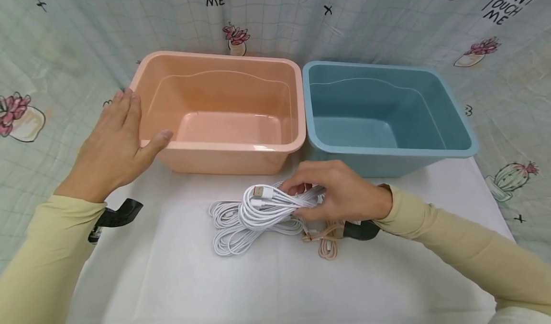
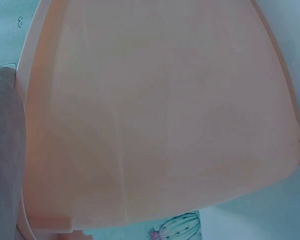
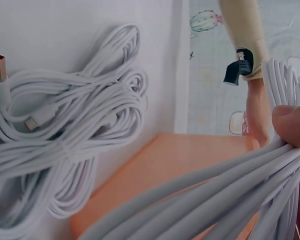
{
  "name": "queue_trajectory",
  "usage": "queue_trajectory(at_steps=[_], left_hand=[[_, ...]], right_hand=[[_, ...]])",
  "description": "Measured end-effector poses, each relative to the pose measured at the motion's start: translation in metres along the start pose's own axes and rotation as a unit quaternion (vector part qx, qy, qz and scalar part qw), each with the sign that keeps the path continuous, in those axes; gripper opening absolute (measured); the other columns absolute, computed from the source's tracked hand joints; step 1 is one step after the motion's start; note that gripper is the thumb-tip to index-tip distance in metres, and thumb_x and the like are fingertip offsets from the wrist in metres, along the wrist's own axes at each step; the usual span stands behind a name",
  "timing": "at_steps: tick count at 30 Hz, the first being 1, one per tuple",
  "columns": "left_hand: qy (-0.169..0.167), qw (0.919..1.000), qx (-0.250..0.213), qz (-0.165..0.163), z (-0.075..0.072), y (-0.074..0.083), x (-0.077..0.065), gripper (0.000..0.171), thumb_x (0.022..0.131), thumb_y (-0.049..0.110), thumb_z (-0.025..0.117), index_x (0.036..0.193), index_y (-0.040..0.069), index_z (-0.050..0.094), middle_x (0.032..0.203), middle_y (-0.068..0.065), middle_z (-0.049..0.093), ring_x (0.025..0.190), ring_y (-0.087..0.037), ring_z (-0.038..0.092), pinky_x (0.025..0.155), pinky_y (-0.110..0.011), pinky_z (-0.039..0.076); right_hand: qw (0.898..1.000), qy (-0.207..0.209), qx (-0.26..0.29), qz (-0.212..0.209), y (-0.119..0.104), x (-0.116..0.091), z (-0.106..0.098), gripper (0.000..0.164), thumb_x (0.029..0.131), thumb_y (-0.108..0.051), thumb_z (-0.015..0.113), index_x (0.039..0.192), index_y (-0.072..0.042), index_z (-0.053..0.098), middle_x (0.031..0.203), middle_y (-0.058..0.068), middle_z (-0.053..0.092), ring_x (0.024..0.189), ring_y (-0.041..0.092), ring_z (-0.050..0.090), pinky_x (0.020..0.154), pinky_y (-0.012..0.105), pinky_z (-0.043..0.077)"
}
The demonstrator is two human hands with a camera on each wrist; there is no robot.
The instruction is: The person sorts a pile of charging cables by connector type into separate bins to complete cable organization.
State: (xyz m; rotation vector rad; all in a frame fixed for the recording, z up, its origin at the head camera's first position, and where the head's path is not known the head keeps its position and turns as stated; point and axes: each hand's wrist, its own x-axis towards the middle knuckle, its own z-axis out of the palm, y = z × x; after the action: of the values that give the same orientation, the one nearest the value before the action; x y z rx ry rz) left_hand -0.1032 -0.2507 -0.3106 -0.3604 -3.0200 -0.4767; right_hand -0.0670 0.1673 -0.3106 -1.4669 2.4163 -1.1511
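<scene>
My right hand (image 1: 340,190) pinches a coiled white USB cable (image 1: 267,214) at one end of its loops, above the table. In the right wrist view, the thumb presses on the gathered strands of this cable (image 3: 205,200). Beneath it lie more coiled white cables (image 1: 227,245), with plugs among the loops in the right wrist view. A tan cable bundle (image 1: 328,248) lies below the right hand, partly covered. My left hand (image 1: 113,145) rests with straight fingers on the left rim of a peach plastic bin (image 1: 224,147); that bin's side wall (image 2: 165,115) fills the left wrist view.
A blue plastic bin (image 1: 391,153) stands right of the peach one, their rims nearly touching. Both bins' visible insides hold nothing. White cloth covers the table (image 1: 206,290). Behind hangs a printed curtain (image 1: 275,23). Dark wrist-camera straps (image 1: 120,214) show at both sleeves.
</scene>
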Motion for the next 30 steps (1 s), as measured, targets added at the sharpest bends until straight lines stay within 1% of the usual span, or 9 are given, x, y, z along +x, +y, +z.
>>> queue_trajectory(at_steps=[7, 12, 15, 19, 25, 30], left_hand=[[0.000, 1.0000, -0.006, -0.006, 0.001, -0.002, 0.001, 0.095, 0.106, 0.060, 0.038, 0.162, -0.007, 0.002, 0.172, -0.029, -0.004, 0.162, -0.046, -0.002, 0.134, -0.056, 0.002], [-0.002, 0.9999, -0.010, -0.013, 0.001, -0.003, 0.000, 0.096, 0.105, 0.061, 0.038, 0.163, -0.006, 0.001, 0.172, -0.027, -0.005, 0.163, -0.044, -0.004, 0.133, -0.058, 0.003], [-0.004, 0.9998, -0.013, -0.012, 0.001, -0.002, 0.001, 0.096, 0.105, 0.061, 0.039, 0.163, -0.005, 0.001, 0.173, -0.026, -0.005, 0.163, -0.044, -0.004, 0.133, -0.058, 0.002], [-0.004, 0.9998, -0.015, -0.010, 0.002, -0.001, 0.001, 0.095, 0.105, 0.060, 0.039, 0.163, -0.005, 0.001, 0.173, -0.025, -0.005, 0.163, -0.044, -0.004, 0.134, -0.057, 0.002], [-0.003, 0.9999, -0.009, -0.009, 0.002, -0.002, 0.000, 0.095, 0.105, 0.060, 0.040, 0.163, -0.006, 0.003, 0.172, -0.027, -0.003, 0.163, -0.045, -0.002, 0.133, -0.057, 0.003], [0.002, 1.0000, -0.007, -0.006, 0.002, -0.002, 0.001, 0.095, 0.105, 0.060, 0.040, 0.163, -0.007, 0.005, 0.172, -0.028, -0.001, 0.163, -0.045, -0.001, 0.134, -0.057, 0.003]], right_hand=[[0.999, 0.017, -0.004, -0.040, -0.009, 0.012, -0.021, 0.044, 0.075, -0.003, 0.088, 0.116, -0.010, 0.074, 0.105, -0.001, 0.073, 0.090, 0.006, 0.063, 0.079, 0.020, 0.056], [0.999, 0.024, 0.006, -0.043, -0.015, 0.020, -0.034, 0.045, 0.076, -0.003, 0.088, 0.118, -0.009, 0.073, 0.110, 0.002, 0.074, 0.094, 0.007, 0.066, 0.084, 0.020, 0.058], [0.999, 0.027, 0.003, -0.044, -0.017, 0.023, -0.040, 0.046, 0.075, -0.001, 0.088, 0.118, -0.008, 0.073, 0.108, 0.002, 0.075, 0.093, 0.007, 0.067, 0.083, 0.020, 0.059], [0.998, 0.037, -0.007, -0.053, -0.018, 0.029, -0.046, 0.045, 0.073, -0.001, 0.089, 0.115, -0.008, 0.075, 0.102, 0.001, 0.075, 0.089, 0.007, 0.065, 0.080, 0.018, 0.058], [0.996, 0.058, -0.010, -0.064, -0.021, 0.041, -0.053, 0.041, 0.073, 0.000, 0.088, 0.112, -0.007, 0.076, 0.097, 0.000, 0.074, 0.086, 0.006, 0.064, 0.078, 0.016, 0.057], [0.994, 0.073, -0.036, -0.072, -0.025, 0.052, -0.061, 0.040, 0.073, -0.003, 0.088, 0.112, -0.007, 0.076, 0.098, 0.000, 0.074, 0.088, 0.006, 0.063, 0.079, 0.016, 0.057]])
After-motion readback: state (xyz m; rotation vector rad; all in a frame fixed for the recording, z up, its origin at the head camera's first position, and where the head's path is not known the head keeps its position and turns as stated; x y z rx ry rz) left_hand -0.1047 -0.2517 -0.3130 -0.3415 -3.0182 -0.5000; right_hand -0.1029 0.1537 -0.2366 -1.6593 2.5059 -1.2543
